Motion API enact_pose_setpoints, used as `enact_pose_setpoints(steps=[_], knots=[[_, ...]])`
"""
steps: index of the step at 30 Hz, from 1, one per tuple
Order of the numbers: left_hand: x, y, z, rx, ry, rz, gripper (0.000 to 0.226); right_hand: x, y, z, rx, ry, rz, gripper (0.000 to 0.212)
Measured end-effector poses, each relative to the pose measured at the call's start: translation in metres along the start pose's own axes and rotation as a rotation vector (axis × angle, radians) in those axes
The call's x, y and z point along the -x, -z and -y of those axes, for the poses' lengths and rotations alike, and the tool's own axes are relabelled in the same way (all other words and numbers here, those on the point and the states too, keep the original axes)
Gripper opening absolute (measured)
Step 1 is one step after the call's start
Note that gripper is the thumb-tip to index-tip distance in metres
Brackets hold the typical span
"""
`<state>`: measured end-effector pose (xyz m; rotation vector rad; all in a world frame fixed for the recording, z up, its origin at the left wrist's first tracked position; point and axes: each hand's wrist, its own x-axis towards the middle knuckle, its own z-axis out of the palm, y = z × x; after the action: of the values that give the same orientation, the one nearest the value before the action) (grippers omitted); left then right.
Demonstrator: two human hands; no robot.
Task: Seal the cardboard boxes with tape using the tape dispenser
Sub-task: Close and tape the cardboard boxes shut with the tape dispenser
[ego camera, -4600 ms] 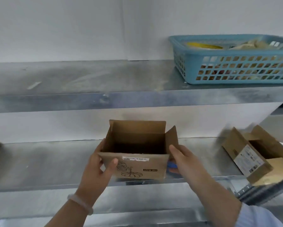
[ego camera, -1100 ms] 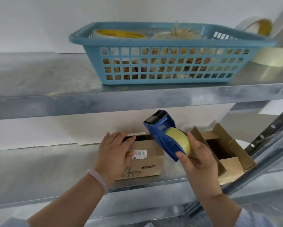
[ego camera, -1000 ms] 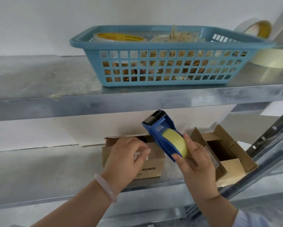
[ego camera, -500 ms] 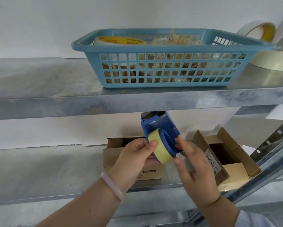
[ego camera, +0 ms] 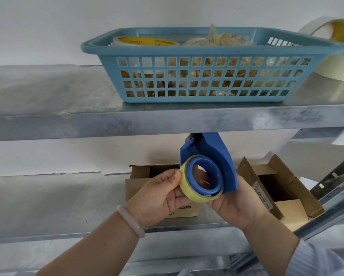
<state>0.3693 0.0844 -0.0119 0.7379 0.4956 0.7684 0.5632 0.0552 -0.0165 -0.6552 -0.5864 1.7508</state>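
Nothing sealed yet: left box (ego camera: 137, 188) and right box (ego camera: 288, 209) sit untaped at the shelf's (ego camera: 57, 200) front edge. Before them, right hand (ego camera: 237, 205) grips the dispenser (ego camera: 214, 154); left hand (ego camera: 157, 202) pinches its tape roll (ego camera: 187, 195).

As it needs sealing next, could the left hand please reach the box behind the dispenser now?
Probably yes: the left hand pinches the tape roll, but the box lies just behind it.

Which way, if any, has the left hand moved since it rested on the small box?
Yes. The left hand has lifted off the small box, up and rightward, and pinches the tape roll on the dispenser in the right hand.
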Motion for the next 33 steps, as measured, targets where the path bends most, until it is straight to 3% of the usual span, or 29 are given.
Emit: enact_pose_setpoints(steps=[2,4,6,9,13,15,18,23,29,33], knots=[[-0.001,0.003,0.005,0.027,0.034,-0.017,0.039,-0.003,-0.001,-0.004,-0.107,0.01,0.008,0.051],[-0.001,0.007,0.008,0.034,0.055,-0.063,0.038,-0.004,-0.003,-0.005,-0.161,0.003,0.022,0.031],[0.001,0.01,0.009,-0.118,0.051,-0.129,0.035,-0.007,-0.001,-0.004,-0.132,0.035,0.029,0.023],[0.006,0.02,0.003,-0.831,-0.147,-0.318,0.02,-0.014,0.007,0.0,-0.009,0.08,0.018,0.03],[0.018,0.049,-0.018,-1.594,-0.685,-0.627,0.023,-0.021,0.02,0.008,0.071,0.064,-0.036,0.041],[0.018,0.067,-0.027,-1.781,-0.616,-0.666,0.036,-0.025,0.022,0.01,0.123,0.044,-0.056,0.044],[0.012,0.086,-0.03,-1.782,-0.38,-0.634,0.043,-0.034,0.019,0.009,0.203,0.03,-0.107,0.043],[0.004,0.1,-0.019,-1.613,-0.275,-0.707,0.023,-0.051,0.015,0.009,0.315,0.045,-0.094,0.045],[0.002,0.103,-0.013,-1.511,-0.319,-0.756,0.008,-0.073,-0.001,0.018,0.462,0.093,0.019,0.039],[0.002,0.101,-0.013,-1.535,-0.362,-0.748,0.005,-0.089,-0.014,0.02,0.601,0.068,0.097,0.024]])
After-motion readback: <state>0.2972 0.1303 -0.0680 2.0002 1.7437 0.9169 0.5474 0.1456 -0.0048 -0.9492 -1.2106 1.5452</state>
